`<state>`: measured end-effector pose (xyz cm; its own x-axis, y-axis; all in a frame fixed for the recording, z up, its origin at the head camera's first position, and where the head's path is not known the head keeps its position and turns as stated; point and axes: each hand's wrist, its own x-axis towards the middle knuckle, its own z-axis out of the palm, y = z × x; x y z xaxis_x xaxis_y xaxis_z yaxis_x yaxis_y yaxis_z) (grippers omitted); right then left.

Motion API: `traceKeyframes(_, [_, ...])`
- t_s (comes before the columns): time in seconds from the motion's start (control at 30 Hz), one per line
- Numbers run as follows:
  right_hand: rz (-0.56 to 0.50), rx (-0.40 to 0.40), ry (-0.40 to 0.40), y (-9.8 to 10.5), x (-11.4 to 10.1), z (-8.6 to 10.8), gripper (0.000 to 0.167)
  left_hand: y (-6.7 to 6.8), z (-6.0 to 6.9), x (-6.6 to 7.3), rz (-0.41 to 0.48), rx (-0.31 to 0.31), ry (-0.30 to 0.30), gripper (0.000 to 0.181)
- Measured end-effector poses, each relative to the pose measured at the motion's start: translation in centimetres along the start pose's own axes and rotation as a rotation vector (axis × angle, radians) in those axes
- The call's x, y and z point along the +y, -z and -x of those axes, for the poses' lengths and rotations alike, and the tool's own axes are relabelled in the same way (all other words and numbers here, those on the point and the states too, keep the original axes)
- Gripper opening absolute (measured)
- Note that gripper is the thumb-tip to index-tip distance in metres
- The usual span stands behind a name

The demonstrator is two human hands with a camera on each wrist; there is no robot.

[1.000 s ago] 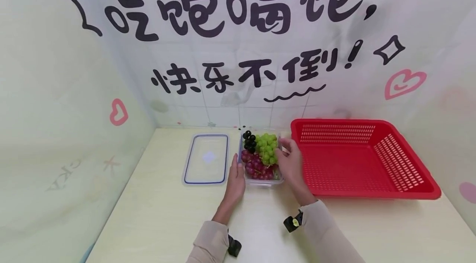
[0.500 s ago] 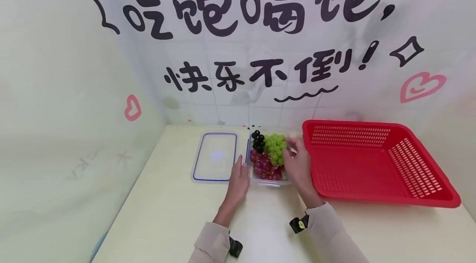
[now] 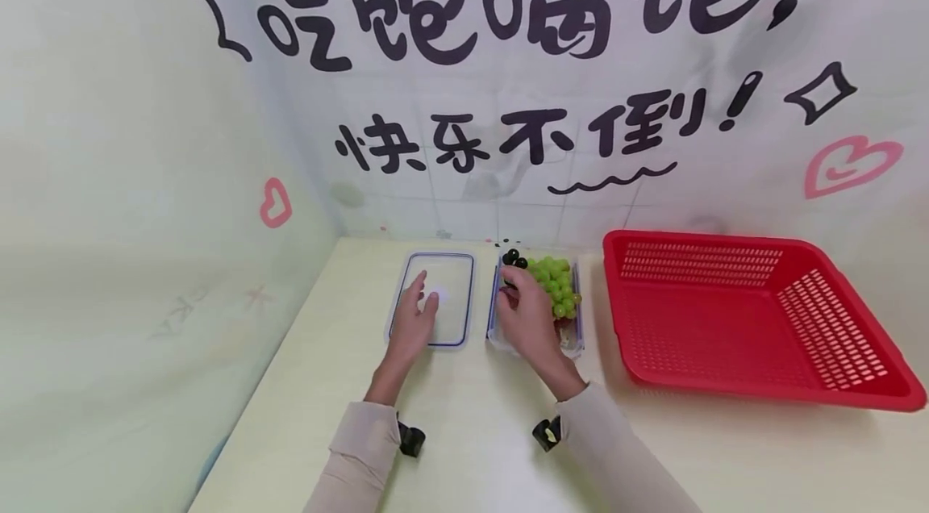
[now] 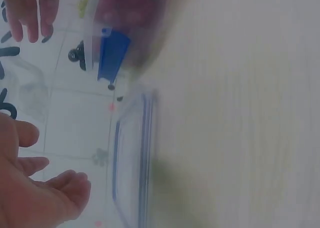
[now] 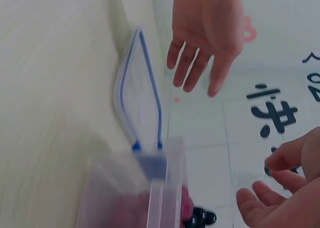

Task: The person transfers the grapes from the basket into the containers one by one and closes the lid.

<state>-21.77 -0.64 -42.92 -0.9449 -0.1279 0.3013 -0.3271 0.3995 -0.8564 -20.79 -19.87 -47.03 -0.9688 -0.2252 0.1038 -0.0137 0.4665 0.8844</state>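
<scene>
My left hand (image 3: 412, 326) hovers over the clear, blue-edged lid (image 3: 456, 319), fingers spread loosely and holding nothing. The lid lies flat on the table, left of a clear plastic container (image 3: 573, 348). Above that container's left part is my right hand (image 3: 530, 319), with relaxed, slightly bent fingers and nothing between them. Green grapes (image 3: 557, 281) fill the container's right side, and black grapes (image 3: 514, 257) lie at its back left. Red grapes (image 5: 186, 204) show in the right wrist view; from the head they are mostly hidden under my right hand. A blue latch (image 4: 114, 55) hangs at the container's side.
A large red perforated basket (image 3: 711, 327) stands on the table to the right of the container. Behind the table (image 3: 464, 432) hangs a white printed wall cloth (image 3: 464, 206) with black lettering.
My left hand has left the container's side and moved left over the lid. My right hand has come off the green grapes and moved left over the container. The head view has shifted slightly.
</scene>
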Motion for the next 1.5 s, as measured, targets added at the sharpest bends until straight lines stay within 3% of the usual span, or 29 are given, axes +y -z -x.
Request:
traceKeyframes(0.13, [0.011,-0.099,-0.044,-2.0,-0.9,-0.2,0.039,1.8,-1.3,-1.2,-0.145,0.028,0.008,0.054])
traceKeyframes(0.27, [-0.071,-0.186,-0.197,-4.0,-1.8,-0.7,0.045,3.3,-2.4,-2.2,-0.247,0.044,0.062,0.056])
traceKeyframes(0.37, [-0.125,-0.185,-0.327,-5.5,-2.1,-1.1,0.050,4.0,-3.2,-3.0,-0.296,0.025,0.115,0.057])
traceKeyframes(0.43, [-0.124,-0.161,-0.372,-6.5,-2.0,-1.5,0.054,4.2,-3.7,-3.5,-0.329,0.005,0.145,0.058])
traceKeyframes(0.6, [-0.064,-0.076,-0.387,-8.1,-1.2,-2.9,0.058,4.0,-5.4,-3.7,-0.361,-0.025,0.190,0.056])
traceKeyframes(0.73, [-0.022,-0.069,-0.445,-8.4,-0.6,-3.9,0.062,3.4,-6.4,-3.5,-0.380,-0.046,0.220,0.053])
traceKeyframes(0.93, [0.041,-0.113,-0.488,-8.6,0.3,-4.3,0.066,3.0,-6.7,-3.6,-0.341,-0.066,0.288,0.053])
traceKeyframes(1.17, [0.096,-0.150,-0.540,-9.2,1.0,-4.3,0.066,3.1,-6.5,-4.0,-0.368,-0.048,0.337,0.037])
traceKeyframes(1.3, [0.120,-0.158,-0.515,-9.7,1.0,-4.2,0.058,3.5,-6.5,-4.7,-0.376,-0.034,0.328,0.023])
traceKeyframes(1.5, [0.146,-0.104,-0.505,-10.6,0.7,-4.1,0.048,4.9,-6.5,-5.6,-0.349,-0.028,0.281,0.020])
